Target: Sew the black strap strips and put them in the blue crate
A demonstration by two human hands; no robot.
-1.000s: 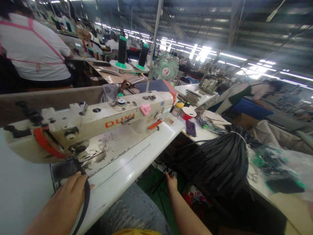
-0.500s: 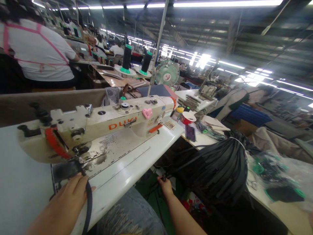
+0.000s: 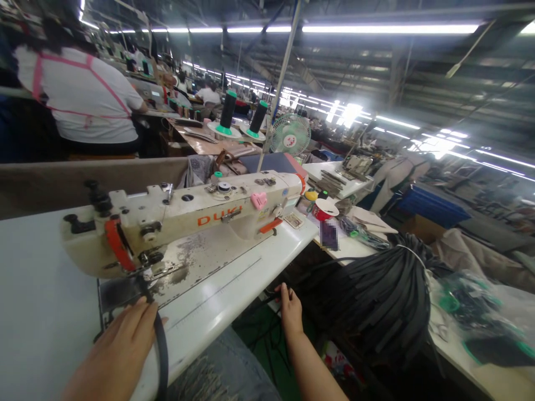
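A cream sewing machine (image 3: pixel 196 220) stands on a white table (image 3: pixel 234 289). My left hand (image 3: pixel 125 348) lies at the table's near edge below the needle, fingers closed round a black strap (image 3: pixel 161 348) that runs up under the presser foot. My right hand (image 3: pixel 290 312) is lower, past the table's right edge, pinching the thin end of a black strip. That strip leads toward a thick bundle of black straps (image 3: pixel 376 303) tied with a white cord, draped off the table on the right.
Behind the machine are two black thread cones (image 3: pixel 228 111), a green desk fan (image 3: pixel 290 135) and a metal pole. A side table (image 3: pixel 351 245) holds a red-and-white cup (image 3: pixel 324 210) and small items. Plastic bags (image 3: pixel 480 306) lie at right. Other people work at far benches.
My right hand has risen from below the table edge toward it, still pinching the strip. My left hand stays on the strap. The camera has tilted slightly.
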